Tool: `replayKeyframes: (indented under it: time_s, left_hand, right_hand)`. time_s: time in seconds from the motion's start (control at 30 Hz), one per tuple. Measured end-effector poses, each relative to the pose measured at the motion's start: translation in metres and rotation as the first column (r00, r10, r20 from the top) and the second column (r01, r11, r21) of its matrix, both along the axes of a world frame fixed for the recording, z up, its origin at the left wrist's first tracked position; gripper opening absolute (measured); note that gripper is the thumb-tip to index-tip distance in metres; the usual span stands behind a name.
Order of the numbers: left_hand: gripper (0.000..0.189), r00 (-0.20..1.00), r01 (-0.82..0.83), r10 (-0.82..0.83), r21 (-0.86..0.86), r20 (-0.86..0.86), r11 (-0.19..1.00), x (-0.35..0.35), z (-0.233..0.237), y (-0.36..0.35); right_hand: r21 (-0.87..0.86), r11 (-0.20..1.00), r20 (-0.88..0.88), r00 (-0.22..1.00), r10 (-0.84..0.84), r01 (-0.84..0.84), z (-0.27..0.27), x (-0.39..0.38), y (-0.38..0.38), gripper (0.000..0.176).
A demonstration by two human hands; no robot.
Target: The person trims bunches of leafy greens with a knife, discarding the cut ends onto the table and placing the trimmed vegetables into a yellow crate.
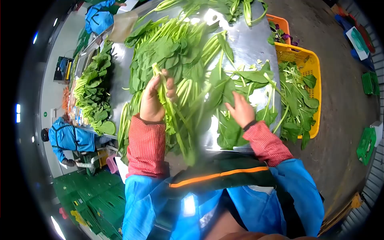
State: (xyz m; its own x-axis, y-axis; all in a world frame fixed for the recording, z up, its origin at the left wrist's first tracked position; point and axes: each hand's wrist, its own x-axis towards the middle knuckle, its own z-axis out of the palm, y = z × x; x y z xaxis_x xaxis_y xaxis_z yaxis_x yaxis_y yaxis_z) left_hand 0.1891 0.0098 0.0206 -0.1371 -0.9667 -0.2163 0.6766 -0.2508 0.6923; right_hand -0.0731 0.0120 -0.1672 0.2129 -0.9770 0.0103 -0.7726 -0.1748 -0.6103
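Observation:
My left hand (157, 96) is closed around the pale stem of a leafy green (171, 116), held up with its cut end above the fingers and its leaves hanging toward me. My right hand (242, 111) is over loose leaves (230, 130) on the metal table, fingers apart; nothing shows in its grip. Beyond my left hand lies a large pile of leafy greens (168, 52), stems and leaves layered together. Trimmed stems and leaf scraps (260, 82) are scattered near my right hand. Some leaves between my hands are blurred.
The shiny metal table (256, 44) fills the middle. At its right edge stand a yellow crate (316, 96) of leaves and an orange crate (283, 23). Another row of greens (94, 86) lies at left. Two people in blue (74, 138) are on the left. Green crates (96, 200) stand lower left.

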Motion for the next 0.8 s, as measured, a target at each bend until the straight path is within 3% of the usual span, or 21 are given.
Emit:
replayKeyframes:
  time_s: [0.03, 0.1, 0.13, 0.23, 0.27, 0.3, 0.37, 0.43, 0.5, 0.57, 0.6, 0.67, 0.7, 0.8]
  left_hand:
    - [0.018, 0.999, -0.012, 0.012, -0.002, 0.053, 1.0, 0.006, -0.003, 0.005]
    - [0.017, 0.997, -0.04, 0.039, 0.021, 0.069, 0.999, 0.022, -0.014, 0.017]
    - [0.018, 0.991, -0.094, 0.088, 0.058, 0.105, 0.994, 0.021, -0.011, 0.024]
    - [0.019, 0.984, -0.099, 0.083, 0.094, 0.156, 0.991, 0.036, -0.023, 0.042]
    - [0.019, 0.979, -0.091, 0.074, 0.085, 0.192, 0.992, 0.04, -0.024, 0.047]
    - [0.019, 0.974, -0.099, 0.077, 0.1, 0.211, 0.99, 0.043, -0.025, 0.051]
    - [0.022, 0.964, -0.121, 0.085, 0.13, 0.252, 0.984, 0.047, -0.027, 0.059]
    - [0.022, 0.936, -0.086, 0.034, 0.135, 0.35, 0.987, 0.043, -0.024, 0.061]
    - [0.018, 0.904, -0.074, -0.002, 0.161, 0.429, 0.984, 0.037, -0.025, 0.06]
    - [0.022, 0.861, -0.042, -0.066, 0.2, 0.504, 0.979, 0.022, -0.015, 0.053]
    - [0.022, 0.83, -0.034, -0.096, 0.221, 0.55, 0.975, 0.012, -0.008, 0.05]
    - [0.024, 0.813, 0.004, -0.131, 0.218, 0.568, 0.976, 0.006, -0.015, 0.046]
    - [0.024, 0.79, -0.005, -0.128, 0.214, 0.599, 0.977, 0.001, -0.013, 0.044]
    - [0.028, 0.671, 0.011, -0.095, 0.118, 0.735, 0.993, -0.011, -0.01, 0.037]
  right_hand:
    - [-0.022, 1.0, 0.006, 1.0, 0.005, -0.005, -0.008, -0.016, 0.0, 0.054]
    - [-0.058, 0.998, -0.201, 0.98, 0.003, -0.015, -0.01, -0.055, -0.006, 0.051]
    - [-0.001, 1.0, -0.218, 0.976, 0.013, -0.014, -0.009, -0.073, -0.013, 0.049]
    - [-0.017, 0.995, -0.225, 0.969, -0.099, 0.097, -0.014, -0.126, -0.041, 0.049]
    - [-0.096, 0.992, -0.203, 0.975, -0.095, 0.077, -0.021, -0.147, -0.052, 0.051]
    - [-0.054, 0.989, -0.167, 0.976, -0.143, 0.136, -0.019, -0.161, -0.061, 0.052]
    - [-0.27, 0.942, -0.153, 0.957, -0.245, 0.198, 0.004, -0.155, -0.068, 0.054]
    - [-0.188, 0.953, 0.061, 0.971, -0.232, 0.239, 0.078, -0.078, -0.059, 0.054]
    - [0.037, 0.994, 0.28, 0.954, -0.106, 0.1, 0.066, -0.024, -0.058, 0.053]
    - [0.264, 0.964, 0.43, 0.895, -0.115, -0.003, 0.057, 0.033, -0.059, 0.053]
    - [0.452, 0.886, 0.543, 0.82, -0.181, -0.104, 0.04, 0.054, -0.067, 0.051]
    - [0.617, 0.741, 0.635, 0.725, -0.267, -0.267, 0.017, 0.077, -0.068, 0.043]
    - [0.628, 0.717, 0.645, 0.718, -0.262, -0.303, 0.022, 0.083, -0.068, 0.038]
    - [0.542, 0.767, 0.793, 0.512, -0.331, -0.343, 0.045, 0.062, -0.067, 0.02]
